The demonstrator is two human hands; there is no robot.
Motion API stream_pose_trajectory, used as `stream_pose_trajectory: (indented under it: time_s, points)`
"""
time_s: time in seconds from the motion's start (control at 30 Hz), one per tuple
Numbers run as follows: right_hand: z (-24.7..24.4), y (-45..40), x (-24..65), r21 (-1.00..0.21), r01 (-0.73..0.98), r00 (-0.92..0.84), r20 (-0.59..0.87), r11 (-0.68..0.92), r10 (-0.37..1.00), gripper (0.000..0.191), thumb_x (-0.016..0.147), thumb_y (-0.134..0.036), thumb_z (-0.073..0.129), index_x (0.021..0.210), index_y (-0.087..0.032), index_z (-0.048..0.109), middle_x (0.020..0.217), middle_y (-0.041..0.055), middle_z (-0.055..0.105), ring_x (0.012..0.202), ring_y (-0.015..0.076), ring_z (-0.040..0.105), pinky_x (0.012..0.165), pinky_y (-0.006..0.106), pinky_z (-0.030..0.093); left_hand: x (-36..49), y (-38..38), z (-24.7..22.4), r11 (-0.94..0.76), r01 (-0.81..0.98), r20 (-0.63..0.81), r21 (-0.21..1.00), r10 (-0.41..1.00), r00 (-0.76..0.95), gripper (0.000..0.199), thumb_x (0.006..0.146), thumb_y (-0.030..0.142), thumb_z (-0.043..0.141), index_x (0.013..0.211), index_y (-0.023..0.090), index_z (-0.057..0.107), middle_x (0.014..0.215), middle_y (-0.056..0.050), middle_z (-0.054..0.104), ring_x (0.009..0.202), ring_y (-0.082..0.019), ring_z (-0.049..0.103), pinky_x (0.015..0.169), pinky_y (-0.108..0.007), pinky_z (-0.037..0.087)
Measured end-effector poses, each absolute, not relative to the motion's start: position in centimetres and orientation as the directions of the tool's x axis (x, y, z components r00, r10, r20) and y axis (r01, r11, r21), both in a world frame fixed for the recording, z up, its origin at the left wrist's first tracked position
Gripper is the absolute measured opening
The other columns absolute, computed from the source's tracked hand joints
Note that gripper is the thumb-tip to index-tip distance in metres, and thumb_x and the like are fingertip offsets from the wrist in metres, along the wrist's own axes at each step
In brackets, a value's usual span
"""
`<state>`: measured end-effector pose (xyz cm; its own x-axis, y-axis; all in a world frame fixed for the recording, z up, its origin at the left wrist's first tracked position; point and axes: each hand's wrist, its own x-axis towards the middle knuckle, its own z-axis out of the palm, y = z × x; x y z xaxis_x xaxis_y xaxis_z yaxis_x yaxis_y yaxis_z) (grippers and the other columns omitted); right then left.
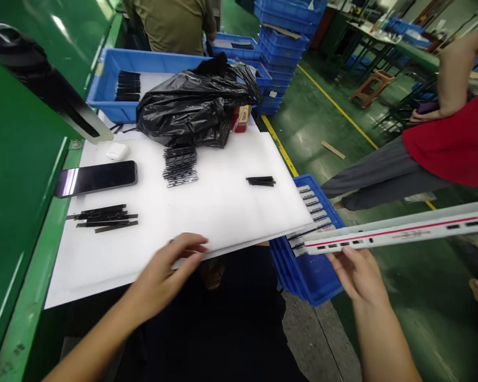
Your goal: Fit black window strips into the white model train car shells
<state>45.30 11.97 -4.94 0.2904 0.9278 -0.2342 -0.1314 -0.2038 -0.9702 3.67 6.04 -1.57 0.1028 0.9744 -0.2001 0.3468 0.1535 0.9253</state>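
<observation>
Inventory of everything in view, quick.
white plastic sheet: 1, white, on green workbench
black strip piles: 3, black, on sheet
phone: 1, black, sheet's left side
earbud case: 1, white, behind phone
black plastic bag: 1, black, sheet's far edge
small box: 1, red and cream, beside bag
strip-filled crate: 1, blue, behind sheet
near crate: 1, blue, by sheet's right corner
crate stack: 1, blue, beyond bench
slotted strip: 1, white with red line, above near crate
co-worker in red top: 1, right
co-worker in olive top: 1, beyond bench
left hand: 1, at sheet's near edge
right hand: 1, holding slotted strip
</observation>
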Motion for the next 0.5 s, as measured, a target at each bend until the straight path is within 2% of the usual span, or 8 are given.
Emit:
stream_pose_trajectory:
  time_s: [0.07,0.13,0.2,0.27,0.33,0.37,0.43,0.5]
  points:
    - [-2.7,12.0,39.9,-0.991,-0.117,0.008,-0.061,-0.06,0.998,0.038,0.079,-0.035,0.074,0.114,-0.025,0.063,0.119,0.0085,0.07,0.117,0.0317,0.063,0.099,0.054,0.054,6.7,7.6,-1.4,0.357,-0.048,-0.335,0.933,0.908,0.252,0.049,0.096,0.058,0.045,0.129,0.024,0.055,0.125,-0.012,0.063,0.101,-0.026,0.07,0.091,-0.043,0.058]
    - [-0.9,11.9,35.0,-0.995,-0.097,-0.286,0.048,0.021,0.957,0.036,0.084,-0.03,0.072,0.117,-0.027,0.058,0.126,0.0078,0.067,0.119,0.0314,0.062,0.103,0.057,0.05,8.4,8.9,-1.1,0.571,-0.337,-0.399,0.749,0.795,0.458,0.068,0.091,0.074,0.034,0.126,0.02,0.055,0.113,-0.014,0.067,0.082,-0.026,0.074,0.069,-0.039,0.062]
    - [0.5,11.9,31.3,-0.997,-0.055,-0.52,0.076,0.056,0.851,0.035,0.088,-0.024,0.069,0.118,-0.031,0.053,0.133,0.0051,0.064,0.129,0.0298,0.055,0.109,0.06,0.044,8.4,9.6,-1.0,0.742,-0.372,-0.402,0.557,0.633,0.661,0.081,0.088,0.079,0.025,0.11,0.011,0.063,0.092,-0.016,0.071,0.067,-0.024,0.073,0.053,-0.03,0.058]
    - [1.4,12.2,28.7,-0.994,-0.044,-0.669,0.105,0.102,0.736,0.034,0.091,-0.025,0.067,0.119,-0.033,0.051,0.137,0.0033,0.061,0.142,0.0289,0.039,0.115,0.062,0.035,7.2,9.5,-1.0,0.797,-0.385,-0.406,0.465,0.578,0.707,0.07,0.092,0.069,0.033,0.092,0.007,0.065,0.068,-0.013,0.068,0.051,-0.017,0.067,0.043,-0.021,0.051]
    - [1.9,12.7,27.0,-0.987,-0.034,-0.721,0.134,0.158,0.68,0.03,0.094,-0.033,0.063,0.123,-0.033,0.056,0.14,0.0039,0.058,0.147,0.0292,0.027,0.118,0.061,0.029,5.2,8.9,-1.0,0.729,-0.494,-0.406,0.475,0.679,0.611,0.045,0.094,0.051,0.049,0.092,0.009,0.065,0.055,-0.005,0.062,0.041,-0.011,0.058,0.038,-0.015,0.044]
    - [2.0,13.0,26.5,-0.985,-0.015,-0.719,0.129,0.17,0.682,0.031,0.095,-0.037,0.06,0.125,-0.032,0.058,0.142,0.0049,0.056,0.147,0.0303,0.027,0.118,0.06,0.028,3.9,8.4,-0.9,0.656,-0.554,-0.395,0.512,0.753,0.526,0.034,0.092,0.043,0.054,0.098,0.011,0.063,0.055,-0.003,0.062,0.04,-0.009,0.055,0.038,-0.014,0.043]
    - [2.0,13.8,26.0,-0.983,0.027,-0.631,0.122,0.179,0.766,0.037,0.094,-0.043,0.059,0.129,-0.029,0.06,0.144,0.0084,0.054,0.142,0.0338,0.038,0.116,0.06,0.033,1.2,7.6,-0.9,0.483,-0.619,-0.352,0.619,0.875,0.331,0.027,0.09,0.035,0.061,0.109,0.015,0.06,0.065,-0.002,0.066,0.043,-0.009,0.057,0.039,-0.015,0.044]
    - [1.8,15.3,26.4,-0.972,0.045,-0.399,0.193,0.229,0.896,0.04,0.089,-0.042,0.066,0.126,-0.027,0.061,0.139,0.0118,0.056,0.131,0.0369,0.05,0.112,0.061,0.038,-1.7,6.9,-0.9,0.305,-0.605,-0.289,0.735,0.949,0.127,0.028,0.089,0.033,0.064,0.11,0.015,0.058,0.076,-0.004,0.067,0.048,-0.01,0.059,0.042,-0.017,0.046]
